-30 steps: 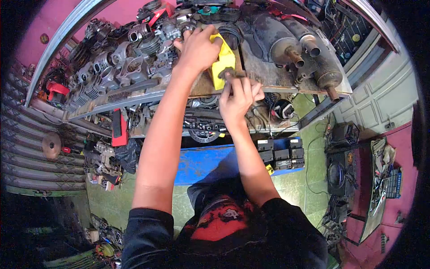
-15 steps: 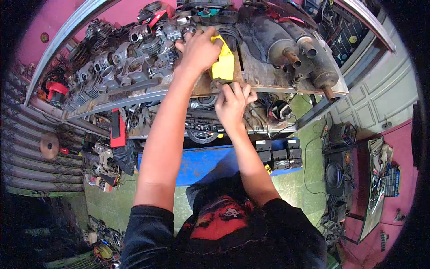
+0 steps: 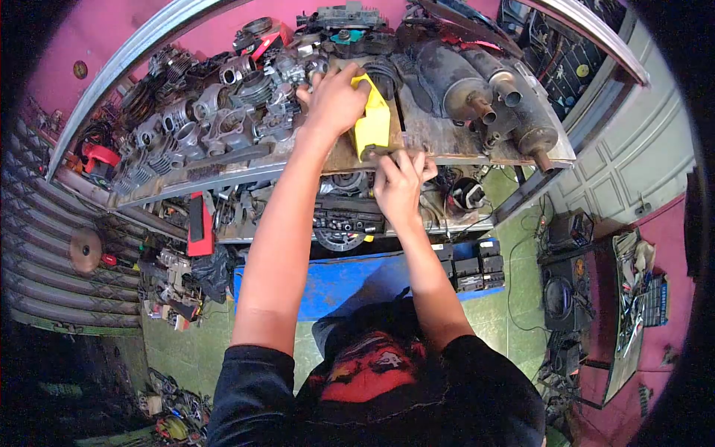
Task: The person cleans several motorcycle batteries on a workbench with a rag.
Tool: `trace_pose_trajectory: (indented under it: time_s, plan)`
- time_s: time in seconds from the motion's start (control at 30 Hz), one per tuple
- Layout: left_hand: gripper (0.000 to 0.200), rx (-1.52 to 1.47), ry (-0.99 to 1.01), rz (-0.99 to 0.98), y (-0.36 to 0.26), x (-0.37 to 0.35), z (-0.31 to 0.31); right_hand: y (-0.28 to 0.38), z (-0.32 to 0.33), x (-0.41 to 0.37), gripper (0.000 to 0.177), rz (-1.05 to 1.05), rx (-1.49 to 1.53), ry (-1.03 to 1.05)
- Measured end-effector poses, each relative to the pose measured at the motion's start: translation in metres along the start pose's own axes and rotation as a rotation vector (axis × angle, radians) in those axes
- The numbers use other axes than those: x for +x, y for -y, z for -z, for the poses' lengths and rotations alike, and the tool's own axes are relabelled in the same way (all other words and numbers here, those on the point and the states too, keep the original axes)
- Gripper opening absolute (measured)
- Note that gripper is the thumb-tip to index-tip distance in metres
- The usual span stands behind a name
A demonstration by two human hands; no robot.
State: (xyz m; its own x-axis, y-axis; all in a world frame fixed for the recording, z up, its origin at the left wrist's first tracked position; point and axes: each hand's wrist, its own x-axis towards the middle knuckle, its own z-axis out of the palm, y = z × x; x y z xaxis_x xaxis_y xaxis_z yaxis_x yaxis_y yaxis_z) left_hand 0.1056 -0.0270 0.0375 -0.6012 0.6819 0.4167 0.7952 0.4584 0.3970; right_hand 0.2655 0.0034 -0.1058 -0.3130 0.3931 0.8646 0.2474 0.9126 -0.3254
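Observation:
On the upper wooden shelf (image 3: 439,141) my left hand (image 3: 335,100) is closed over the top and left side of a bright yellow, angular box-like piece (image 3: 375,125), which stands tilted near the front edge. My right hand (image 3: 400,186) is at the shelf's front edge, just below and right of the yellow piece. Its fingers are curled in. A small dark part shows beside its fingertips, but whether they grip it is hard to see.
Metal engine cylinders (image 3: 227,130) crowd the shelf on the left. Several exhaust mufflers (image 3: 454,82) lie on the right, their pipes reaching past the edge. Below are a blue bench (image 3: 298,279), black boxed units (image 3: 477,264) and a red-and-black case (image 3: 199,223).
The view has shifted, so the shelf appears slightly lower. My right hand has moved a little to the right along the edge. My left hand keeps its hold on the yellow piece.

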Motion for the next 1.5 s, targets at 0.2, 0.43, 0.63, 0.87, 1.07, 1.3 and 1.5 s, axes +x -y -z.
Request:
trace_pose_trajectory:
  time_s: [0.2,0.43,0.63,0.87,1.07,1.3,1.5]
  plan:
    - [0.045,-0.006,0.007,0.004,0.0,0.0,0.001,-0.027,0.017,0.021,0.021,-0.38,-0.252,0.16]
    - [0.05,0.045,0.132,0.007,-0.002,0.012,0.013,0.015,0.038,0.042,0.055,-0.363,-0.118,0.227]
    - [0.071,0.161,0.251,-0.025,0.001,0.032,0.023,0.038,0.005,0.065,0.062,-0.382,-0.058,0.252]
    - [0.076,0.076,0.134,-0.048,0.037,0.012,0.025,0.029,0.006,0.073,0.057,-0.285,0.038,0.265]
    - [0.069,-0.071,0.227,0.103,0.069,-0.022,0.067,0.032,0.013,0.08,0.062,-0.115,0.03,0.332]
    - [0.07,-0.031,0.143,-0.086,0.076,-0.072,0.05,0.023,0.025,0.075,0.052,0.04,-0.077,0.398]
    - [0.063,0.006,-0.133,-0.221,0.075,-0.096,0.035,0.038,0.037,0.067,0.053,-0.03,-0.207,0.413]
